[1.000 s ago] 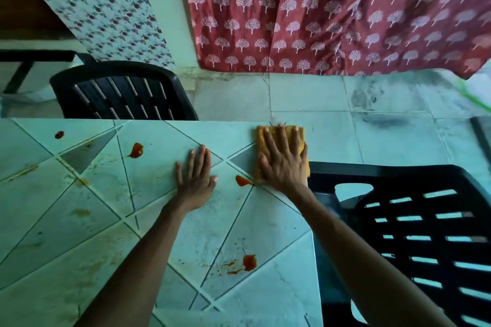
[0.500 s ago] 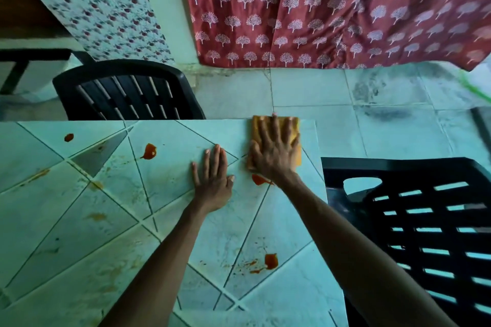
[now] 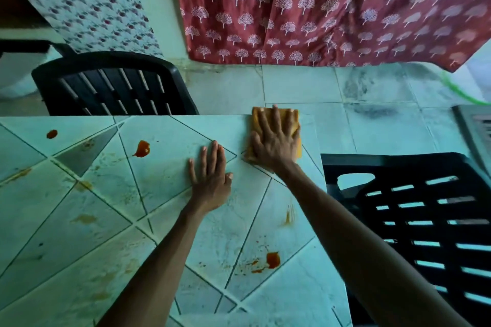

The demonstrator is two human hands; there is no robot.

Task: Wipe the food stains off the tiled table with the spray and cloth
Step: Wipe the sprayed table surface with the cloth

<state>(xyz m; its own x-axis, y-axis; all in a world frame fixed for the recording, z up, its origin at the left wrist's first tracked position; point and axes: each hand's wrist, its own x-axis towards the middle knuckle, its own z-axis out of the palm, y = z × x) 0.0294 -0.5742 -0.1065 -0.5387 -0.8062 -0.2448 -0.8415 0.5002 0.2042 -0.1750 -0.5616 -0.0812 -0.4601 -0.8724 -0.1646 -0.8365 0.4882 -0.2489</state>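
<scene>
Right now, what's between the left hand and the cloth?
Head view: only bare table tile between left hand and cloth; no stain there.

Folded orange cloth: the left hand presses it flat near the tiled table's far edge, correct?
No: in the head view the right hand presses the folded orange cloth flat near the far edge of the tiled table; the left hand rests on tiles.

The cloth [image 3: 294,119] lies at the far right corner of the table [image 3: 66,233] under the right hand [image 3: 275,141], the left hand [image 3: 210,180] rests flat just left of it, and a chair [image 3: 114,87] stands behind the table, a second chair [image 3: 425,220] to its right.
</scene>
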